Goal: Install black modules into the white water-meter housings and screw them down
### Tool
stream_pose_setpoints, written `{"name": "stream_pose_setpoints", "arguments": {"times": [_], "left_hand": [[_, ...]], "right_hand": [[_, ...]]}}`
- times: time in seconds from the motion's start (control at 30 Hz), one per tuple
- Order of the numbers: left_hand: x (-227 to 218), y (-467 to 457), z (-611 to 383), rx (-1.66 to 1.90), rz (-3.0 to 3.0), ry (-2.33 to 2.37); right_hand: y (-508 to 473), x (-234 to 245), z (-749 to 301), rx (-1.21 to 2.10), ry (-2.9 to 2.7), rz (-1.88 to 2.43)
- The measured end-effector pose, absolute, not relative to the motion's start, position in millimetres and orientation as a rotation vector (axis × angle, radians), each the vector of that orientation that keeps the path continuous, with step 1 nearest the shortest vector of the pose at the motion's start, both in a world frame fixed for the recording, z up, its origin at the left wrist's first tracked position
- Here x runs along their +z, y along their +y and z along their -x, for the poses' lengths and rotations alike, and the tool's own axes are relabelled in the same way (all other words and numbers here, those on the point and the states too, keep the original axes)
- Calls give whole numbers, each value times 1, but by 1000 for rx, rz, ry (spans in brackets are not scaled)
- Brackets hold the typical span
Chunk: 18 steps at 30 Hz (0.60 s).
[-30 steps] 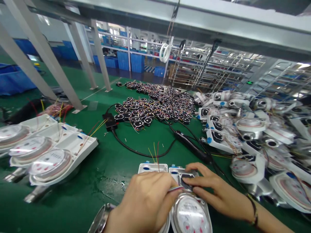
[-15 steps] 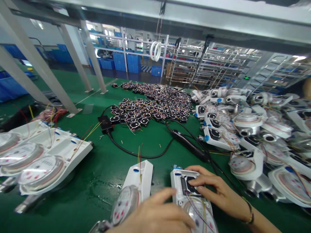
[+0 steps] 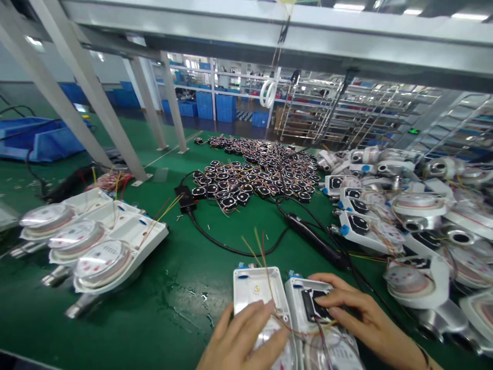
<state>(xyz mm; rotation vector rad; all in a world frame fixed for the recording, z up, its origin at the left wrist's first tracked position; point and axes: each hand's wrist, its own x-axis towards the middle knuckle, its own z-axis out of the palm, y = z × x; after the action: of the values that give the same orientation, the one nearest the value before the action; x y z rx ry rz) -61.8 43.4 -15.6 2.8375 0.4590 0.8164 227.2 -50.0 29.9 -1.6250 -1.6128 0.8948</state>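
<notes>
Left hand (image 3: pixel 242 336) lies flat and released on one white meter (image 3: pixel 257 288); right hand (image 3: pixel 356 313) pinches a black module (image 3: pixel 314 304) in the neighbouring meter (image 3: pixel 308 308), where loose wires (image 3: pixel 257 246) could snag or tear.

This is a factory assembly hall, seen from a workstation on a production line. The bench (image 3: pixel 162 308) is covered in green matting and carries parts in bulk: a wide heap of small black modules (image 3: pixel 258 172) with coloured wires, a pile of white meter housings (image 3: pixel 404 216) on the right, and a row of finished meters (image 3: pixel 88 246) with round dials on the left. Grey steel framing (image 3: pixel 96 103) stands over the bench. Behind it are stacked blue crates (image 3: pixel 215 105) and metal wire racks (image 3: pixel 346 113) under ceiling lights.
</notes>
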Motion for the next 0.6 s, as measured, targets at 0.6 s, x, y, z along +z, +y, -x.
{"name": "stream_pose_setpoints", "arguments": {"times": [0.6], "left_hand": [[30,195,34,754,-2413,984]], "right_hand": [[35,76,-232,680,-1881,1719]]}}
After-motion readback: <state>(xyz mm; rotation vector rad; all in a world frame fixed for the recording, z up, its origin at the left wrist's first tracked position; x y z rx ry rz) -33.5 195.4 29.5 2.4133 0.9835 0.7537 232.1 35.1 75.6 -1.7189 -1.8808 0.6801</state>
